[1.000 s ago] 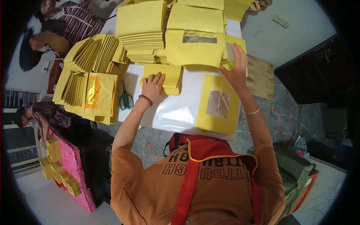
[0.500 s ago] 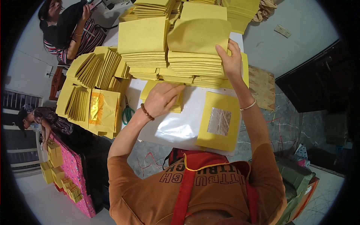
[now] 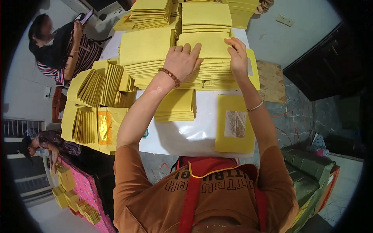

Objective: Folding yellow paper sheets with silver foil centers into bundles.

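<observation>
My left hand (image 3: 182, 62) lies on the near left part of a stack of yellow folded paper sheets (image 3: 210, 46), fingers extended. My right hand (image 3: 237, 56) is at that stack's right end, its fingers bent loosely over the far right corner. Neither hand visibly grips a sheet. Directly left of it stands another yellow stack (image 3: 145, 43), close beside my left fingers. A small yellow stack (image 3: 175, 105) sits on the white tabletop (image 3: 175, 136), below my left wrist. Under my right forearm lies a flat yellow sheet (image 3: 222, 134) with a silvery rectangular patch (image 3: 235, 124).
Yellow bundles (image 3: 87, 89) stand at the table's left, one carrying a shiny orange patch (image 3: 105, 128). More stacks (image 3: 206, 15) rise at the far side. A seated person (image 3: 58, 50) holds a phone; another (image 3: 50, 141) bends over a pink-covered table (image 3: 83, 182). Green wrapped packages (image 3: 311, 167) are at right.
My left hand has moved from the small stack up onto the large one. The top sheet, tilted up under my right hand before, now lies lower on the stack.
</observation>
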`<control>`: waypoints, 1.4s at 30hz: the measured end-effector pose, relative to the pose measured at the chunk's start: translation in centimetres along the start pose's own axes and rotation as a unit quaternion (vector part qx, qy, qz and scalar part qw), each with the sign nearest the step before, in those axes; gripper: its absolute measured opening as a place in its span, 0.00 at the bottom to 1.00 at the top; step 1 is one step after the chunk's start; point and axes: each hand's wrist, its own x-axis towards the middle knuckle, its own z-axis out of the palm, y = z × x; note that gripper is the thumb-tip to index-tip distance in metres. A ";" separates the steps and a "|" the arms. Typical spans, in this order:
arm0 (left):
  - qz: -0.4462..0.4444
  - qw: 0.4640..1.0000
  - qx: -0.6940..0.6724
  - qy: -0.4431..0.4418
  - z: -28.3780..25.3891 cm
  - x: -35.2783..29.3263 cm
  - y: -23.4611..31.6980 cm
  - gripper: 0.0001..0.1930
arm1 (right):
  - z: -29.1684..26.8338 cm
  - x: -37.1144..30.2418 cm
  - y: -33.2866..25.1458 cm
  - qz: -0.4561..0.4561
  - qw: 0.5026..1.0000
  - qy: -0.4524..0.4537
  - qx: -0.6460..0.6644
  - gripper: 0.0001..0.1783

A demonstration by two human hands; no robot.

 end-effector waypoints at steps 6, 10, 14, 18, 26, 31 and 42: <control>0.034 0.995 -0.043 -0.078 0.0 0.5 -1.0 0.23 | -0.1 -0.3 -0.7 0.139 0.990 -0.017 0.009 0.20; 0.043 0.997 -0.062 -0.008 0.5 0.1 -0.4 0.26 | -0.2 -0.4 -1.2 0.170 0.980 -0.061 0.082 0.24; -0.004 0.999 -0.018 0.042 0.5 0.0 0.8 0.27 | -1.0 -0.1 -0.7 0.154 0.975 -0.102 0.122 0.28; -0.055 0.998 0.028 0.025 1.3 -0.7 1.8 0.27 | -1.8 0.3 -0.6 0.130 0.973 -0.172 0.084 0.29; -0.081 0.995 0.037 0.051 2.8 -1.2 4.7 0.41 | -3.5 0.7 -0.5 0.070 0.971 -0.227 0.009 0.35; -0.111 0.992 0.057 -0.023 3.0 -1.2 5.4 0.53 | -3.6 -0.1 0.4 -0.058 0.962 -0.224 -0.146 0.31; -0.090 0.995 0.050 0.017 3.4 -1.0 5.6 0.53 | -3.9 0.2 1.5 -0.097 0.938 -0.281 -0.179 0.39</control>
